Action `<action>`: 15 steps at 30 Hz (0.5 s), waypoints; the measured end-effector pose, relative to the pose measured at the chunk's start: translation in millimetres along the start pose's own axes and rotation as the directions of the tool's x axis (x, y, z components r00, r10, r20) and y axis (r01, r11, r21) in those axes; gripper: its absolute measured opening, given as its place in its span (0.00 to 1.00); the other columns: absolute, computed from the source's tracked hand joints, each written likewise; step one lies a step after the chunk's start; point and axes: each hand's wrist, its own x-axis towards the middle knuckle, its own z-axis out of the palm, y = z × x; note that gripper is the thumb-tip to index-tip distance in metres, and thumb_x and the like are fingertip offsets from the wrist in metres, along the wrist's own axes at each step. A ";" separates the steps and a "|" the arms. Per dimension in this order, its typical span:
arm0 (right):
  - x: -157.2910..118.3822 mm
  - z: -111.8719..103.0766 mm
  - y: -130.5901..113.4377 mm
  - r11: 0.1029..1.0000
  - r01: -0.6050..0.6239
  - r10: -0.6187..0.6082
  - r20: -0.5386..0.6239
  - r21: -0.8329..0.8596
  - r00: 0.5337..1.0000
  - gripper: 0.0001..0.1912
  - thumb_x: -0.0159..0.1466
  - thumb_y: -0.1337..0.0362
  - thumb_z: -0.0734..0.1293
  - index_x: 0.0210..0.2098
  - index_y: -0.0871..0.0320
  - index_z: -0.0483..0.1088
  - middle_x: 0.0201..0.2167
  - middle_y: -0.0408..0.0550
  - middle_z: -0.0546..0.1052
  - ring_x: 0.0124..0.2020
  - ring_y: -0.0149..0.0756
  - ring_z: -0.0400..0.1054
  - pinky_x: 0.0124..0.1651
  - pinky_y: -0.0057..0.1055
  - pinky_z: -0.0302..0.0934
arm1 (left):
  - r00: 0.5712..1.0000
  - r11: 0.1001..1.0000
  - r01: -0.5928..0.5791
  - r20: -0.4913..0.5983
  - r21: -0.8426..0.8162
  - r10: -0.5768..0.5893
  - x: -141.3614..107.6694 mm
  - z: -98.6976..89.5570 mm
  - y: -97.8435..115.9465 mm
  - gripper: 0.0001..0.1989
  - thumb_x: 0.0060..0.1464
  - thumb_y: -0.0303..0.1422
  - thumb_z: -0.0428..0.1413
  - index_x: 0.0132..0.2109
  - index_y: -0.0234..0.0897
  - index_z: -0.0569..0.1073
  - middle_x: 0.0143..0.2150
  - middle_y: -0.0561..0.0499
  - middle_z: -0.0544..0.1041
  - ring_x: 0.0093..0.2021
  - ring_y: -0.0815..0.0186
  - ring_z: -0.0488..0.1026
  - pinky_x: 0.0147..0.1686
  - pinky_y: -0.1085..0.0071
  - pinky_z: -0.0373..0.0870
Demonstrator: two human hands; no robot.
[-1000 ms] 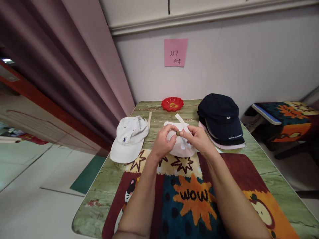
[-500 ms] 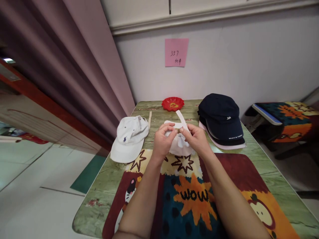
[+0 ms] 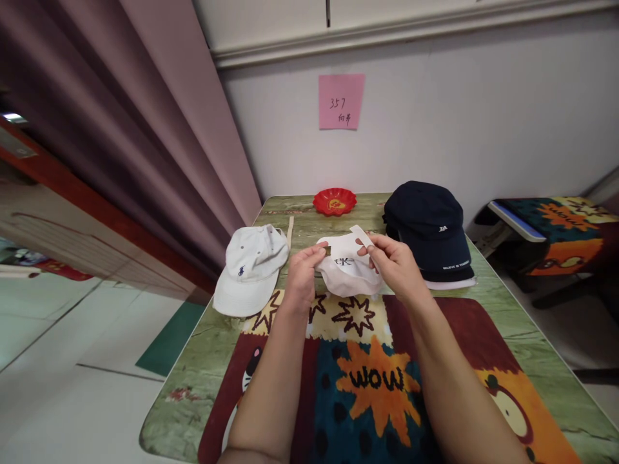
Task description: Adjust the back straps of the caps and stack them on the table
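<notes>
A pale pinkish-white cap (image 3: 352, 283) with dark "CK" letters is between my two hands over the middle of the table. My left hand (image 3: 304, 267) pinches its left back edge, where a small metal buckle (image 3: 327, 250) shows. On the other side, the fingertips of my right hand (image 3: 389, 258) grip the loose adjusting strap (image 3: 360, 235), whose free end points up and back. The strap and buckle are apart. Left of my hands lies a white cap (image 3: 254, 267) with a small dark logo, its strap loose behind it.
A dark navy cap (image 3: 428, 225) tops a stack of caps on the right. At the back sits a red scalloped dish (image 3: 334, 202). A patterned mat (image 3: 333, 380) covers the table's front. A pink note (image 3: 341, 102) is on the wall, and a curtain hangs left.
My hands have drawn apart, the right one moving right with the strap and the left one slightly left. The strap has come away from the buckle, and the "CK" letters now show.
</notes>
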 end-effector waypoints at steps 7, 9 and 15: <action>-2.7 11.7 2.1 0.995 0.040 -0.037 0.031 -0.088 0.999 0.17 0.65 0.52 0.65 0.29 0.57 0.75 0.19 0.42 0.70 0.23 0.32 0.60 0.28 0.30 0.50 | 0.998 0.999 0.037 0.055 -0.003 -0.036 -0.8 -0.2 -0.1 0.18 0.41 0.35 0.68 0.40 0.31 0.82 0.27 0.52 0.78 0.26 0.70 0.69 0.31 0.72 0.65; -3.4 14.0 2.9 0.992 0.028 -0.028 0.000 -0.120 1.000 0.17 0.64 0.51 0.66 0.29 0.57 0.77 0.19 0.42 0.69 0.23 0.32 0.59 0.28 0.30 0.49 | 0.998 0.999 0.033 0.058 -0.010 -0.033 -1.3 -0.2 0.8 0.18 0.40 0.35 0.68 0.40 0.31 0.82 0.27 0.52 0.78 0.26 0.70 0.69 0.30 0.73 0.64; -3.0 14.8 2.7 0.983 -0.027 0.018 -0.047 -0.181 0.999 0.16 0.61 0.54 0.66 0.22 0.56 0.73 0.17 0.42 0.66 0.22 0.31 0.56 0.26 0.30 0.44 | 1.000 1.000 -0.001 0.031 0.015 0.001 -2.3 -0.2 1.8 0.13 0.39 0.33 0.67 0.35 0.33 0.82 0.34 0.48 0.81 0.29 0.70 0.69 0.31 0.72 0.65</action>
